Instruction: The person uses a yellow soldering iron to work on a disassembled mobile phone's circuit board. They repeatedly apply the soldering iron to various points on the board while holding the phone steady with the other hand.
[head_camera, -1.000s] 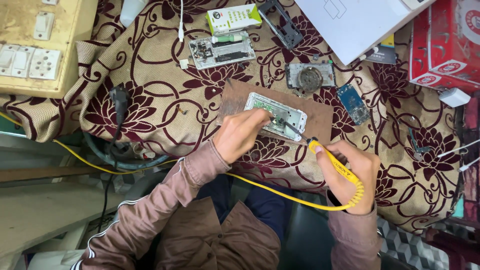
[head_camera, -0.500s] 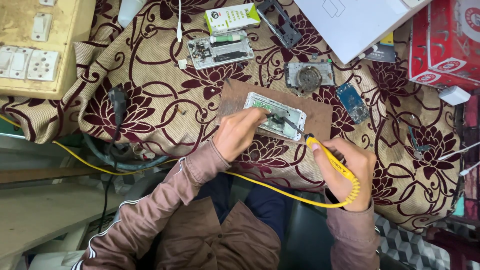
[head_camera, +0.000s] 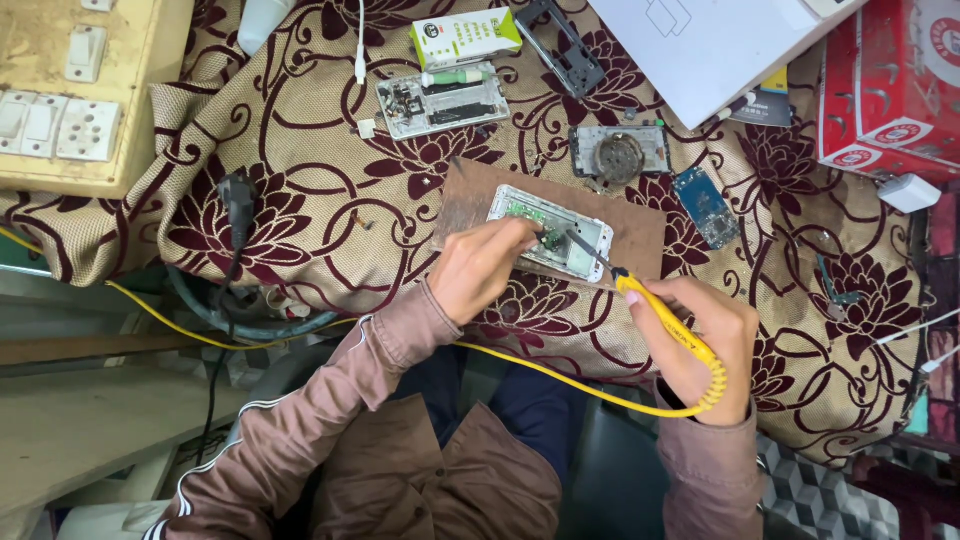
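Looking down from the head view, the left hand (head_camera: 480, 275) presses curled fingers onto the near end of an opened white phone (head_camera: 550, 230) lying on a brown board (head_camera: 640, 215) at centre frame, while the right hand (head_camera: 705, 345) is closed around a yellow-handled soldering iron (head_camera: 660, 320) whose tip meets the phone's inner parts. The phone looks light, stiff and fragile, best steadied by its frame edges, not its circuitry. Other opened phones (head_camera: 440, 100), a white carton (head_camera: 700, 50) and a red box (head_camera: 890, 80) lie on the cloth-covered counter (head_camera: 300, 200) toward the upper frame.
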